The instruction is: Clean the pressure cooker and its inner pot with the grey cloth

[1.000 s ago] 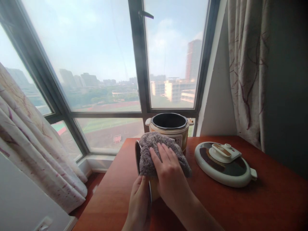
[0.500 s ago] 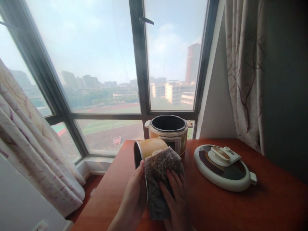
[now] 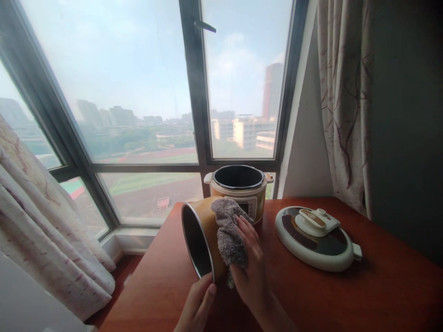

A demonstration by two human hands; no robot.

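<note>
The inner pot (image 3: 206, 214), gold outside and dark inside, is tipped on its side with its mouth facing left. My left hand (image 3: 198, 299) grips its rim at the lower edge, thumb and fingers closed on it. My right hand (image 3: 251, 263) presses a grey cloth (image 3: 230, 230) against the pot's outer wall, its fingers wrapped over the bunched fabric. Right behind the pot stands the pressure cooker body (image 3: 238, 189), open at the top, its front panel partly covered by the cloth and pot.
The cooker lid (image 3: 316, 237), cream with a dark top, lies at the right of the reddish wooden table (image 3: 332, 299). Large windows (image 3: 138, 92) rise behind the table. Patterned curtains hang on the left (image 3: 41, 240) and right (image 3: 346, 101).
My left hand has slid down to the lower rim, and the pot's mouth has turned more toward me. The cloth, flatter before, is now bunched under my right hand.
</note>
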